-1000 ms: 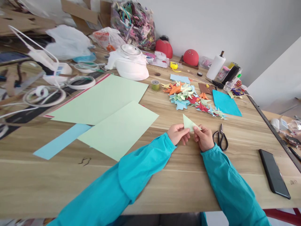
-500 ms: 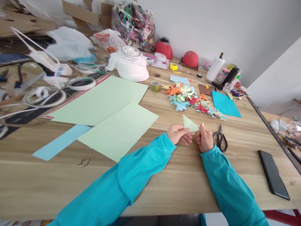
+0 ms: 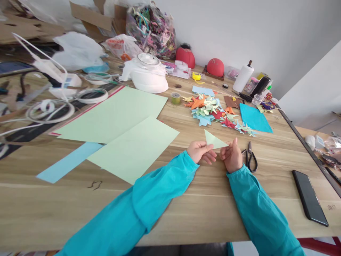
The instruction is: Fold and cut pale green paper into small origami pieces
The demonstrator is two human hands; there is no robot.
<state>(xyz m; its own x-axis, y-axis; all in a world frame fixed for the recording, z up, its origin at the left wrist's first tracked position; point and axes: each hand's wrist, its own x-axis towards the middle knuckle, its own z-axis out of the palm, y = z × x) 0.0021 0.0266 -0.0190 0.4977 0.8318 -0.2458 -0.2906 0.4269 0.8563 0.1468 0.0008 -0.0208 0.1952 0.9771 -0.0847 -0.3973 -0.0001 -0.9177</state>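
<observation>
A small light-green folded paper triangle (image 3: 214, 140) is pinched at its left edge between the thumb and fingers of my left hand (image 3: 199, 151). My right hand (image 3: 232, 156) is at the triangle's right tip, its thumb lifted and its other fingers loosely curled at the corner; the thumb no longer presses on the paper. Just right of that hand lie black-handled scissors (image 3: 249, 158). Beyond both hands is a pile of folded paper stars (image 3: 210, 110) in green, orange, red and blue.
Large light-green sheets (image 3: 135, 149) and a blue paper strip (image 3: 69, 163) lie to the left. A phone (image 3: 309, 197) rests at the right. Behind are a teal cloth-like square (image 3: 256, 118), a ribbon spool (image 3: 175, 98), a yellow tape measure (image 3: 196, 76) and a white-wrapped bundle (image 3: 149, 76).
My right thumb has lifted from the triangle's tip and its fingers have loosened. More of the paper's right corner shows. My left hand has shifted slightly left with the triangle.
</observation>
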